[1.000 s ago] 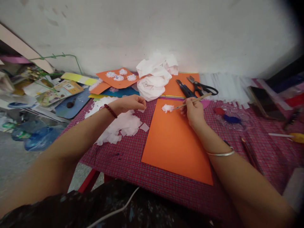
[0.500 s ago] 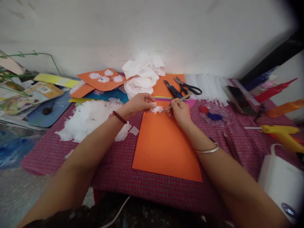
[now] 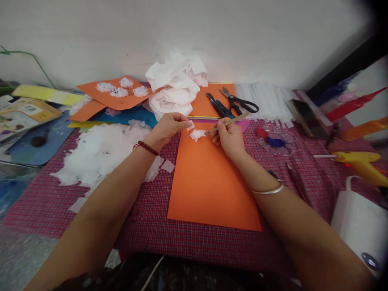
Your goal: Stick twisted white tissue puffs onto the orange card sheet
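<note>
Between the fingertips of my left hand is a small piece of white tissue paper. My right hand is closed around a thin, flat wooden stick, whose lower tip points left. That tip sits at the right edge of a white tissue-paper tuft. The tuft lies on an orange sheet of paper, near its far end. To the left of the sheet spreads a large heap of cut white tissue pieces. One loose tissue square lies close to the sheet's left edge.
Scissors and a utility knife lie behind my right hand. Crumpled white tissue is piled at the back. A decorated orange sheet stands left of it. A yellow glue gun and a phone are on the right.
My left hand has drawn back slightly from the tuft, with a tissue piece now showing in its fingers. The stick tip remains beside the tuft. The camera view has shifted a little.
</note>
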Motion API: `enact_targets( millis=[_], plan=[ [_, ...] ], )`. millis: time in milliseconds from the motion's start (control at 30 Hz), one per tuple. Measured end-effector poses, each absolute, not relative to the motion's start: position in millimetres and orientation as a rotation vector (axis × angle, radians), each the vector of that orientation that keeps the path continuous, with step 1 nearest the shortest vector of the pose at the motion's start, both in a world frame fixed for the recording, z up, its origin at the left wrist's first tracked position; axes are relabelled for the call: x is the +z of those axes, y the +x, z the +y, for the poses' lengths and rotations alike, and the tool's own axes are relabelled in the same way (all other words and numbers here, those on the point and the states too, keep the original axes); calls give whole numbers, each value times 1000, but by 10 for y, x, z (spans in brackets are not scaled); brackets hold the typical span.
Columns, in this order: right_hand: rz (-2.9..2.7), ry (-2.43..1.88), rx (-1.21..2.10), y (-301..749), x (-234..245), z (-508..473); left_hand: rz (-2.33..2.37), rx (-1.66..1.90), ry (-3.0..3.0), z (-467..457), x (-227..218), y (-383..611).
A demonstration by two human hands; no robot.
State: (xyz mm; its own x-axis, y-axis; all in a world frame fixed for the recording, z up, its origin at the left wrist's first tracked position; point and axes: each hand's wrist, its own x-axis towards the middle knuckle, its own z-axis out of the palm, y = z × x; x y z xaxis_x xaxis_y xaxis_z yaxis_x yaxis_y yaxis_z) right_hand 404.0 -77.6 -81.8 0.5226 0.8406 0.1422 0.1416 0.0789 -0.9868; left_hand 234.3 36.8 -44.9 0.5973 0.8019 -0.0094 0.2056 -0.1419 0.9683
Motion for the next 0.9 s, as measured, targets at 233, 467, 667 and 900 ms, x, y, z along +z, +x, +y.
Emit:
enact_targets(
  millis=[233,467,667,900],
  plan=[
    [-917,-1416,669,4028,-816,-764,750,467,1805,167,-349,2429],
    [-805,-1387,514,4079,-839,-774,855,453,2171,50,-562,2615],
    [-897,-1364,584,4003,-754,-837,882,492,2153,107,-678,2625],
    [-995,-1433,556,3983,-795,-825,853,534,2142,102,-654,2625]
  ],
)
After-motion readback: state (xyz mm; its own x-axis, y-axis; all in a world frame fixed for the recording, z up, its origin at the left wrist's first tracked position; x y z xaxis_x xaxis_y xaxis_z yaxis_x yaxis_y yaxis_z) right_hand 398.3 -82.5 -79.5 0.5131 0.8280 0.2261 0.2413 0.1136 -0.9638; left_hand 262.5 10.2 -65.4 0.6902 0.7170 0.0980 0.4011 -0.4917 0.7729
